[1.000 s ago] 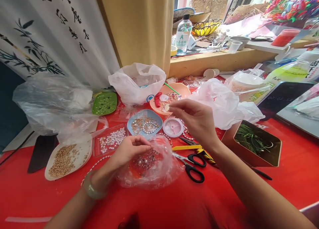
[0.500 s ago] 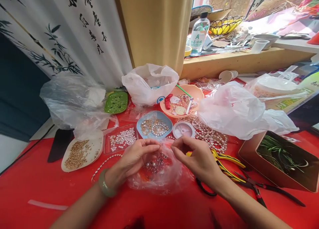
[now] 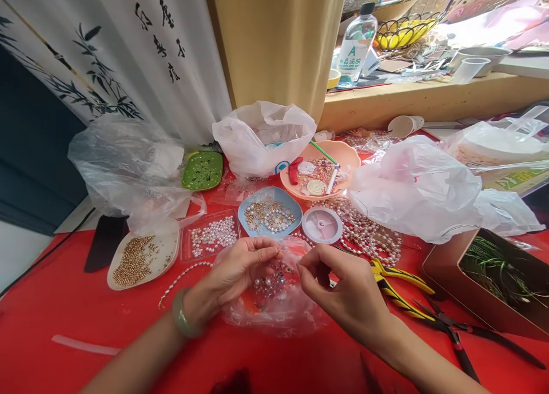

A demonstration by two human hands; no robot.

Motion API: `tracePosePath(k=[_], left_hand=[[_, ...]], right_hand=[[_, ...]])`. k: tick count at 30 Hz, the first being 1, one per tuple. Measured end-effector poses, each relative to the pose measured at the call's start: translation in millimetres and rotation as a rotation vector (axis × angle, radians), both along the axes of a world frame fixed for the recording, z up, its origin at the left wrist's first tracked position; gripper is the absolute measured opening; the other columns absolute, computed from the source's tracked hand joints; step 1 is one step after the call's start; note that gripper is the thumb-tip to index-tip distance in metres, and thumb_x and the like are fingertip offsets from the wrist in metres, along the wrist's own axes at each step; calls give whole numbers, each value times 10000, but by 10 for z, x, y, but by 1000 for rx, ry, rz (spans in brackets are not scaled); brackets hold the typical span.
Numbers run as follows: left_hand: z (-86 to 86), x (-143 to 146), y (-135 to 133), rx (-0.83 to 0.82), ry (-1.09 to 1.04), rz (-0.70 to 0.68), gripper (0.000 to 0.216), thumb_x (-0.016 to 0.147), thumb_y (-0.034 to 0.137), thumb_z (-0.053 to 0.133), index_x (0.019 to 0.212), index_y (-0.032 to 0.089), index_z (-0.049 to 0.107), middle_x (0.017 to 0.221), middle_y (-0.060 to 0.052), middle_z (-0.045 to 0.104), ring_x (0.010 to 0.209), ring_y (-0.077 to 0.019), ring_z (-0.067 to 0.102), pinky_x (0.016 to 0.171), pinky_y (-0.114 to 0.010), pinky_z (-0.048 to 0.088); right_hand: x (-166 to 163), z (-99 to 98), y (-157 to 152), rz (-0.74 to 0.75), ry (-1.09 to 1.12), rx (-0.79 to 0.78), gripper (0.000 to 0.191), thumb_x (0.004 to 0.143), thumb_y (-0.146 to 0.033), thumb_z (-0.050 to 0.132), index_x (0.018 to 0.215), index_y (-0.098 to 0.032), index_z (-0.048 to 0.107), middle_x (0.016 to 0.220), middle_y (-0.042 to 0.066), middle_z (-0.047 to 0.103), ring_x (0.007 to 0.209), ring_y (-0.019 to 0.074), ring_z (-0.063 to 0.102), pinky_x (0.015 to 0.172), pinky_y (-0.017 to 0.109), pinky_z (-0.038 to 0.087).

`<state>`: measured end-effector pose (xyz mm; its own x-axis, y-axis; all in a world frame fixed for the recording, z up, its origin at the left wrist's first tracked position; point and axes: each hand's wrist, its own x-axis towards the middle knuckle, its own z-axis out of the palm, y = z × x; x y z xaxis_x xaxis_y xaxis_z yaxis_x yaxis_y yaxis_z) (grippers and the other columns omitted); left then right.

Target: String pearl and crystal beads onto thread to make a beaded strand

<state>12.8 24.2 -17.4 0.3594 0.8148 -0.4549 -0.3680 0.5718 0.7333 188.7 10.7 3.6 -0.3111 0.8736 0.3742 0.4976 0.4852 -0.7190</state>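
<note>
My left hand (image 3: 240, 268) rests on a clear plastic bag of mixed beads (image 3: 274, 299), its thumb and fingertips pinched together on something too small to make out. My right hand (image 3: 343, 288) hovers just right of it over the same bag, fingers curled into a pinch facing the left hand. A green bangle (image 3: 182, 321) circles my left wrist. Behind the hands lie a blue dish of gold and pearl findings (image 3: 268, 214), a clear round thread spool (image 3: 321, 225) and a clear tray of pearls (image 3: 212, 238).
A white dish of gold beads (image 3: 143, 257) sits left, pearl strands (image 3: 369, 234) and yellow-handled pliers (image 3: 403, 288) right. A peach bowl (image 3: 326, 171), white plastic bags (image 3: 263, 136), a green dish (image 3: 202, 171) and a brown box of green stems (image 3: 493, 274) surround the red table (image 3: 64, 325).
My right hand came down from over the peach bowl to the bead bag and now pinches opposite my left hand. The view shifted left, hiding the scissors.
</note>
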Motion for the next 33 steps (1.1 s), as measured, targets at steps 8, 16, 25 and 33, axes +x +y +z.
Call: tracePosePath(k=[8, 16, 25, 33], left_hand=[[-6, -5, -9, 3, -27, 13, 104, 671, 136, 699, 741, 95, 634, 707, -15, 626, 599, -55, 575, 525, -117, 461], [9, 10, -11, -16, 0, 37, 116, 635, 109, 714, 722, 98, 638, 695, -4, 622, 583, -51, 574, 520, -114, 467], [41, 23, -7, -31, 33, 67, 163, 582, 116, 743, 702, 94, 635, 686, -6, 603, 577, -54, 558, 513, -122, 461], [62, 32, -11, -40, 28, 86, 174, 569, 110, 751, 695, 88, 632, 665, -6, 602, 556, -53, 558, 493, -114, 463]], right_hand=[[5, 0, -8, -2, -9, 35, 141, 699, -83, 466, 598, -180, 490, 493, -38, 483, 431, 66, 429, 433, 166, 355], [-4, -4, -9, 5, -30, 66, 137, 699, -80, 467, 606, -176, 499, 500, -34, 480, 440, 72, 425, 444, 176, 366], [-2, -54, -7, 20, 7, 134, 130, 694, -61, 474, 607, -153, 502, 509, -28, 478, 442, 67, 416, 439, 176, 352], [-8, -61, -5, 20, -6, 157, 128, 688, -53, 475, 606, -148, 499, 517, -22, 483, 447, 67, 414, 442, 176, 347]])
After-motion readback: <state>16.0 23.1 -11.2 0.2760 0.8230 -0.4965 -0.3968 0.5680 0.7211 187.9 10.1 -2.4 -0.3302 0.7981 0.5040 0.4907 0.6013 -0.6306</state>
